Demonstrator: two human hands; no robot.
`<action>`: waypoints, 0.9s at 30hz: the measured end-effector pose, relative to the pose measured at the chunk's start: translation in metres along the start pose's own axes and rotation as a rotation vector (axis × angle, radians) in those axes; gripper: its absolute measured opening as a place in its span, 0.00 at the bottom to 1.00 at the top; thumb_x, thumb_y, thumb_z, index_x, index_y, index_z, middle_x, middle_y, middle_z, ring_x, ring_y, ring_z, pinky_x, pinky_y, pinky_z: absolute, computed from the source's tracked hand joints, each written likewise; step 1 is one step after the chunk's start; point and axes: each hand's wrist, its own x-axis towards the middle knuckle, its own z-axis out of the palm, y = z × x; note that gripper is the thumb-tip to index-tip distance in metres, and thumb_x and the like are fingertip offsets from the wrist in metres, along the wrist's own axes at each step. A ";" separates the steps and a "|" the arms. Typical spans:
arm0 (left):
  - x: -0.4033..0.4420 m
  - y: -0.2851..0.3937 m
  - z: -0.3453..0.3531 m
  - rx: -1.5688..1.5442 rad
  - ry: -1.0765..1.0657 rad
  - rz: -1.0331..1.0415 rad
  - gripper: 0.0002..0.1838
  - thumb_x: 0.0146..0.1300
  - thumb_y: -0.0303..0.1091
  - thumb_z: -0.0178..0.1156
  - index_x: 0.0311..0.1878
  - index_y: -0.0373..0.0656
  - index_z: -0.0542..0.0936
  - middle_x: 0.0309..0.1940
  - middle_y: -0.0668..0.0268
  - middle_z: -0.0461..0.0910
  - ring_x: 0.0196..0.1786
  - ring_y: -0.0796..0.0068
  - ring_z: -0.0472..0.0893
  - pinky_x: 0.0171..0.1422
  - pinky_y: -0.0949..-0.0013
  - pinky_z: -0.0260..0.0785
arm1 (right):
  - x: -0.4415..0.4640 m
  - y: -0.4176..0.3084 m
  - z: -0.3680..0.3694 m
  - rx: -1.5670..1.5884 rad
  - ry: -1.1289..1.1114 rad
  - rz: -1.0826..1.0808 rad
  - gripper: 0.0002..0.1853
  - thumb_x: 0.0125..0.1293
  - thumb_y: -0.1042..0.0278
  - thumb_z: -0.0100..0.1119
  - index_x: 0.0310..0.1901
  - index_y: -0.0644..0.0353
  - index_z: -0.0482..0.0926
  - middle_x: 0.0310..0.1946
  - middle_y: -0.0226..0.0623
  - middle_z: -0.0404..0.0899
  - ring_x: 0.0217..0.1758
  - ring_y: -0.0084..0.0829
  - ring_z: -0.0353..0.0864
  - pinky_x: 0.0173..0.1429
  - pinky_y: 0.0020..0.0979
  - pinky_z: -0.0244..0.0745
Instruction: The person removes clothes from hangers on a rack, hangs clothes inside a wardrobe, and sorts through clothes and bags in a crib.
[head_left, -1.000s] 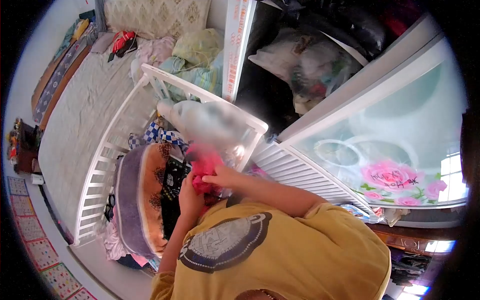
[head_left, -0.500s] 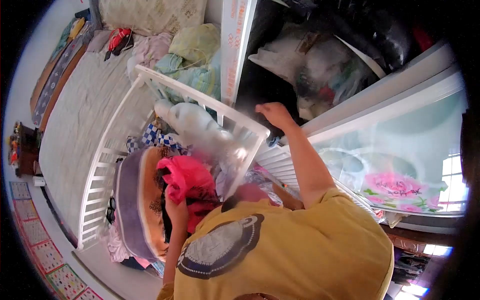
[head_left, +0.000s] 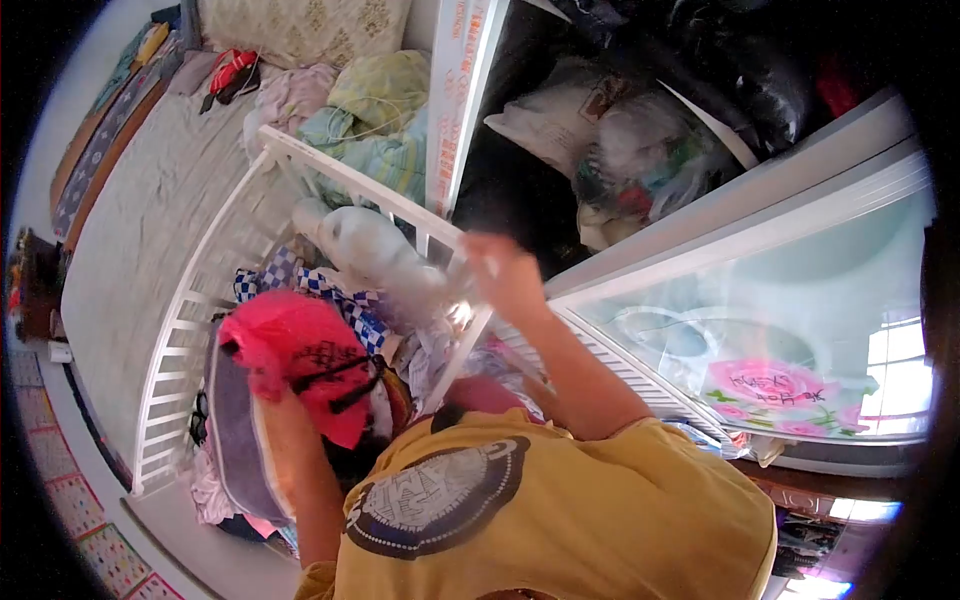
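Note:
A bright pink cloth with black marks and a dark cord hangs over the striped purple and orange bedding in the white crib. My left hand is mostly hidden under the pink cloth, at the end of my forearm; its fingers do not show. Over the crib's upper right rail my right hand is raised, blurred by motion, apart from the pink cloth. Below and left of it lies a white plush-like bundle. Blue-and-white checked cloth lies beside the pink cloth.
An open cabinet at the upper right holds plastic bags and dark items. Its pale door with pink flowers stands at the right. Beyond the crib is a bed with folded bedding and a red item.
The pink cloth has moved left and spread out over the striped bedding, along with my left arm. My right hand left the cloth, rose toward the cabinet, then shifted left and down over the rail.

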 end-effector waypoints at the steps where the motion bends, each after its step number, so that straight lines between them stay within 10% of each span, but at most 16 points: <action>1: 0.011 0.004 -0.010 0.036 0.045 0.019 0.25 0.74 0.34 0.58 0.70 0.34 0.73 0.62 0.55 0.80 0.62 0.61 0.80 0.69 0.60 0.71 | 0.012 0.008 -0.006 0.107 0.062 0.011 0.12 0.75 0.68 0.61 0.56 0.53 0.86 0.49 0.41 0.89 0.47 0.38 0.90 0.54 0.35 0.83; 6: 0.022 -0.004 -0.129 0.401 0.268 0.112 0.25 0.76 0.38 0.57 0.70 0.33 0.73 0.62 0.53 0.81 0.58 0.59 0.82 0.65 0.57 0.74 | 0.040 0.022 -0.031 0.337 0.071 0.070 0.10 0.79 0.71 0.56 0.55 0.59 0.84 0.48 0.33 0.89 0.47 0.24 0.87 0.55 0.28 0.80; 16: -0.046 0.020 -0.242 -0.337 0.599 -0.040 0.20 0.76 0.30 0.54 0.67 0.34 0.74 0.60 0.57 0.79 0.60 0.61 0.81 0.67 0.57 0.76 | -0.056 -0.027 0.075 0.355 -0.638 0.059 0.11 0.76 0.70 0.56 0.55 0.58 0.84 0.48 0.38 0.88 0.49 0.32 0.88 0.56 0.33 0.80; 19: -0.065 -0.039 -0.240 0.413 0.483 -0.101 0.24 0.78 0.44 0.56 0.68 0.36 0.75 0.59 0.59 0.81 0.60 0.62 0.80 0.65 0.58 0.73 | -0.085 -0.069 0.100 0.297 -0.890 -0.110 0.19 0.74 0.60 0.61 0.62 0.57 0.81 0.58 0.44 0.84 0.61 0.43 0.83 0.68 0.40 0.75; 27: -0.118 0.057 -0.051 -0.064 -0.522 -0.151 0.34 0.75 0.47 0.62 0.78 0.41 0.68 0.71 0.57 0.76 0.69 0.62 0.77 0.74 0.58 0.68 | -0.139 -0.102 0.157 0.260 -0.962 -0.241 0.28 0.65 0.51 0.69 0.64 0.54 0.80 0.59 0.50 0.84 0.66 0.46 0.81 0.70 0.47 0.73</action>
